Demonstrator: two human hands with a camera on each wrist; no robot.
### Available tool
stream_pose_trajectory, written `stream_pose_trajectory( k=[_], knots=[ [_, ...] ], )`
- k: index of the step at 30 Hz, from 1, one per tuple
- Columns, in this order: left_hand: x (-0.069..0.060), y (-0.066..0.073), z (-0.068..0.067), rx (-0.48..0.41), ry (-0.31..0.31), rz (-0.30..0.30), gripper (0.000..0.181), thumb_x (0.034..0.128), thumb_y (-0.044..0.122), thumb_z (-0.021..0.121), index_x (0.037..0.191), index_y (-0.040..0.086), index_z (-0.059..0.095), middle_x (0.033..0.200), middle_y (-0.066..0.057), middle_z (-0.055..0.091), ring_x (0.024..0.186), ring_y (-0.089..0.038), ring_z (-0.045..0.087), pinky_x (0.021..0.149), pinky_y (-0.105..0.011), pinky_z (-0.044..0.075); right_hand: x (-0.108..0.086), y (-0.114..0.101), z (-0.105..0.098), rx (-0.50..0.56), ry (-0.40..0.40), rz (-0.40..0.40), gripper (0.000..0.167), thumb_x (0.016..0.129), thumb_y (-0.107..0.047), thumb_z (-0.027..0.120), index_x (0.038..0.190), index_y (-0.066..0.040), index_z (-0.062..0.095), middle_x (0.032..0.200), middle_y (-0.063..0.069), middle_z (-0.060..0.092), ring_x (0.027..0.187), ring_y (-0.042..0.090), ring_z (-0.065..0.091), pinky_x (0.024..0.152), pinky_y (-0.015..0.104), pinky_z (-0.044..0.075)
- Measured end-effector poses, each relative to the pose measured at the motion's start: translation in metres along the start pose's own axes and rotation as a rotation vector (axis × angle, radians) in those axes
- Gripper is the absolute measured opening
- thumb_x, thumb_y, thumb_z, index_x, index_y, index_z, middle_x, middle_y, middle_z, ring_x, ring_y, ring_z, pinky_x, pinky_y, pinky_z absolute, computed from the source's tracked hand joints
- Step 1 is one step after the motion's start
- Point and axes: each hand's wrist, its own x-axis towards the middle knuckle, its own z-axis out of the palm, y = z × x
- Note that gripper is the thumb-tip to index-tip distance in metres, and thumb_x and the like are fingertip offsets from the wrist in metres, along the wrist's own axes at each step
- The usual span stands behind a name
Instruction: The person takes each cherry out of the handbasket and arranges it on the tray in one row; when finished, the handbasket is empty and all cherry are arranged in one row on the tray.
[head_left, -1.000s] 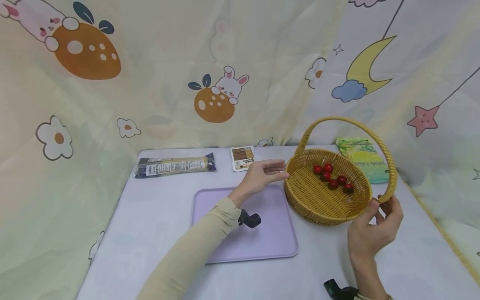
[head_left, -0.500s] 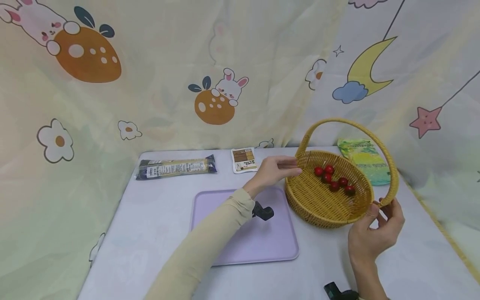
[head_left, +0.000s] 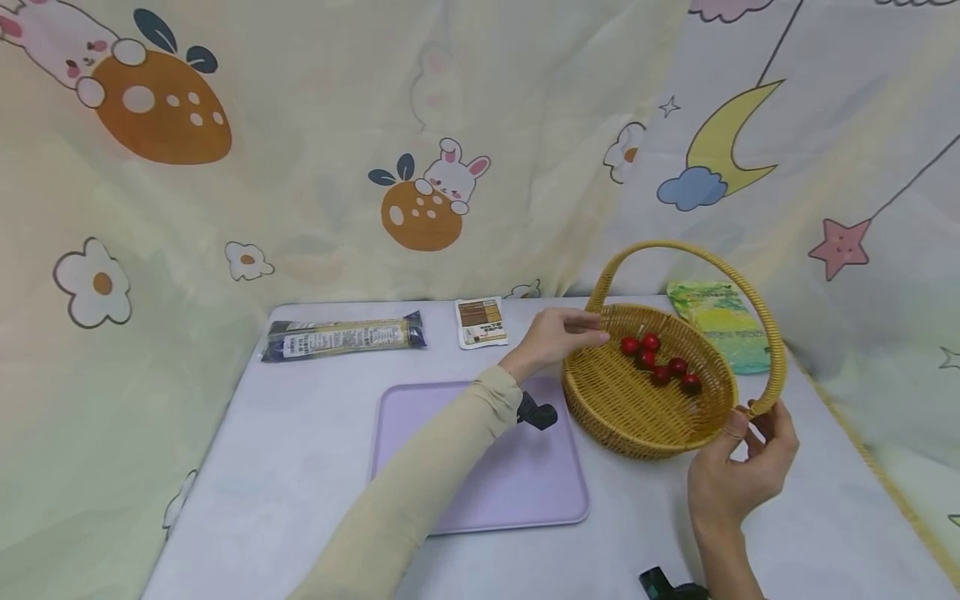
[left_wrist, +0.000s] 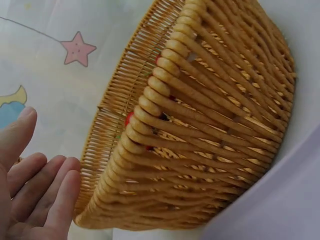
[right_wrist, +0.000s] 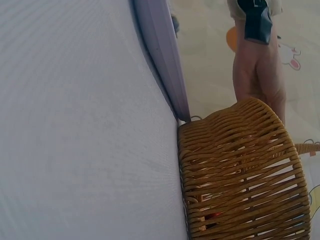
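Note:
A round yellow wicker basket (head_left: 607, 421) with a tall arched handle (head_left: 686, 246) holds several red cherries (head_left: 647, 359) and tilts slightly toward the front. My left hand (head_left: 558, 335) is at its left rim by the handle's base, thumb and fingers apart. In the left wrist view that hand (left_wrist: 40, 190) has its fingertips beside the woven rim (left_wrist: 132, 130); whether they touch is unclear. At the basket's right side my right hand (head_left: 742, 475) pinches the lower end of the handle. The right wrist view shows the basket's wall (right_wrist: 240, 170), with my right hand out of sight.
A lilac tray (head_left: 517, 500) lies left of the basket, under my left forearm. Along the back edge are a long dark-ended packet (head_left: 345, 337) and a small brown-and-white packet (head_left: 482, 322). Behind the basket lies a green-yellow pouch (head_left: 723, 321).
My left hand has moved right, from beside the basket's left edge to the base of the handle. The right hand keeps its pinch, and the basket has hardly moved.

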Motion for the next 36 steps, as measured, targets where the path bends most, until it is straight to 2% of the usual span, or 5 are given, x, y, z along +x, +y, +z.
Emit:
stream_pose_trajectory(
  k=[6, 11, 18, 27, 36],
  knots=[
    [0.012, 0.002, 0.001, 0.079, -0.021, 0.004, 0.049, 0.0971, 0.034, 0.077, 0.138, 0.008, 0.069, 0.127, -0.002, 0.076, 0.107, -0.006, 0.071, 0.090, -0.018, 0.054, 0.000, 0.009, 0.006, 0.023, 0.008, -0.007, 0.037, 0.105, -0.015, 0.063, 0.141, -0.010, 0.059, 0.122, -0.025, 0.055, 0.116, 0.006, 0.059, 0.097, 0.016, 0.052],
    [0.020, 0.003, 0.006, 0.130, -0.027, -0.014, 0.046, 0.0987, 0.035, 0.075, 0.136, 0.009, 0.070, 0.128, -0.002, 0.075, 0.110, -0.010, 0.071, 0.089, -0.018, 0.055, -0.001, -0.001, 0.008, 0.031, 0.009, -0.021, 0.036, 0.105, -0.013, 0.063, 0.140, -0.010, 0.060, 0.121, -0.026, 0.055, 0.114, 0.004, 0.059, 0.097, 0.015, 0.051],
    [0.031, 0.005, 0.018, 0.143, -0.049, -0.028, 0.046, 0.0998, 0.036, 0.073, 0.138, 0.010, 0.069, 0.131, -0.001, 0.073, 0.114, -0.011, 0.069, 0.091, -0.019, 0.055, -0.002, -0.010, 0.006, 0.024, 0.002, -0.032, 0.035, 0.106, -0.011, 0.061, 0.141, -0.009, 0.060, 0.120, -0.027, 0.053, 0.114, 0.002, 0.058, 0.097, 0.015, 0.051],
    [0.045, 0.009, 0.032, 0.188, -0.062, 0.017, 0.044, 0.0991, 0.034, 0.074, 0.134, 0.009, 0.072, 0.128, 0.000, 0.075, 0.111, -0.008, 0.071, 0.086, -0.014, 0.053, -0.004, -0.007, 0.005, 0.006, 0.026, -0.028, 0.035, 0.105, -0.012, 0.063, 0.140, -0.008, 0.061, 0.121, -0.027, 0.054, 0.112, 0.003, 0.059, 0.095, 0.014, 0.051],
    [0.059, 0.007, 0.045, 0.190, -0.098, -0.003, 0.042, 0.1011, 0.035, 0.071, 0.137, 0.012, 0.070, 0.133, 0.001, 0.073, 0.116, -0.008, 0.069, 0.090, -0.015, 0.053, 0.000, -0.007, 0.001, -0.002, 0.030, -0.020, 0.036, 0.105, -0.014, 0.062, 0.141, -0.009, 0.060, 0.119, -0.027, 0.053, 0.111, 0.005, 0.059, 0.095, 0.014, 0.051]
  ],
)
